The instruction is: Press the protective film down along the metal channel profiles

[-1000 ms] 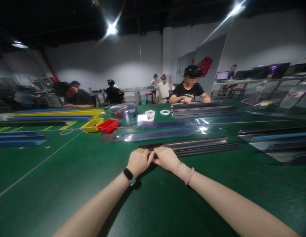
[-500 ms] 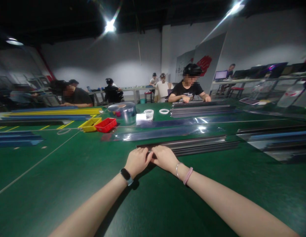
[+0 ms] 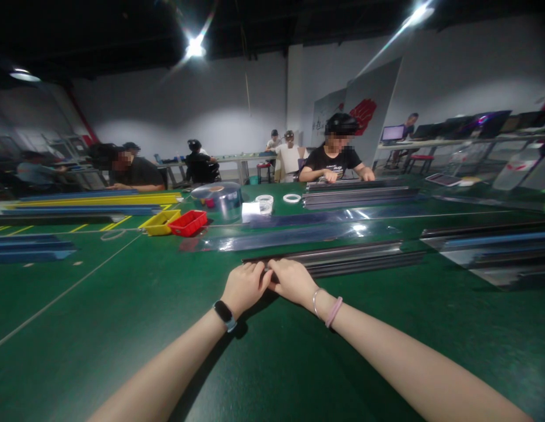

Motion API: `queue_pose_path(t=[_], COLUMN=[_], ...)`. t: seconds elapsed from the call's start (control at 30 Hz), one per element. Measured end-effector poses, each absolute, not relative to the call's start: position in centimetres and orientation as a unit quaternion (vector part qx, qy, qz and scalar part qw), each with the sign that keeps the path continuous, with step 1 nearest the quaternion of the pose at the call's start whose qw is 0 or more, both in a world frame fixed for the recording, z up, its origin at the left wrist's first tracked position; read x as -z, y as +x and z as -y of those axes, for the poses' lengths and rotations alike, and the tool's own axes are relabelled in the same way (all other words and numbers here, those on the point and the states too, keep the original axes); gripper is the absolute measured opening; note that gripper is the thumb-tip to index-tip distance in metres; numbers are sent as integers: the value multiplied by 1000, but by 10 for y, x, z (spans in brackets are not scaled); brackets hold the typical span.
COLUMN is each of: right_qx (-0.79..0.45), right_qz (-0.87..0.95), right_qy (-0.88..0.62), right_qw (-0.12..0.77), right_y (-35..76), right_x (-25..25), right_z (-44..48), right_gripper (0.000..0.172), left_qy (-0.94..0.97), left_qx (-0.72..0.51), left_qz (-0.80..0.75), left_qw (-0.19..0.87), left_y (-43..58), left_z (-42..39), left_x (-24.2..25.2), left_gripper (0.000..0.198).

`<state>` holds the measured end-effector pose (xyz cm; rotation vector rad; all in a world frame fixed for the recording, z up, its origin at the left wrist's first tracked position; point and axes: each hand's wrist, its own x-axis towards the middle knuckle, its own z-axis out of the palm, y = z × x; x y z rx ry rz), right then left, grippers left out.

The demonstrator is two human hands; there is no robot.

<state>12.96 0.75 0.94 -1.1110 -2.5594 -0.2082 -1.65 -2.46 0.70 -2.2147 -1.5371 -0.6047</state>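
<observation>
Both hands meet at the left part of a dark long strip (image 3: 356, 255) lying on the green table (image 3: 158, 328). My left hand (image 3: 246, 286), with a watch at the wrist, curls its fingers over the strip's left end. Beside it, thumbs close together, my right hand (image 3: 293, 282) grips the same strip a little further right; a bangle and a pink band circle that wrist. The fingertips of both hands are hidden behind the strip and knuckles. Just beyond lie clear shiny film strips (image 3: 290, 237).
Past the film are a red tray (image 3: 188, 223), a yellow tray (image 3: 160, 223), a film roll (image 3: 228, 199) and tape rings (image 3: 292, 198). Across the table a person (image 3: 331, 158) handles dark strips. More strips lie at the left and right (image 3: 510, 246).
</observation>
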Motion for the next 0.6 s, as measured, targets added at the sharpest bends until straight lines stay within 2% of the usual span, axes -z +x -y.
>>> queue_pose_path(t=[0.43, 0.6], right_qx=[52, 45], right_qz=[905, 908], right_qy=[-370, -374], right_qw=[203, 183], right_y=[132, 132], right_x=[-11, -13], right_z=[-6, -5], right_gripper=[29, 31], left_qy=[-787, -788], left_qx=[214, 211], left_qz=[548, 551], left_qw=[185, 175], left_y=[-17, -17], left_z=[24, 23], left_x=[-6, -4], left_gripper=[26, 26])
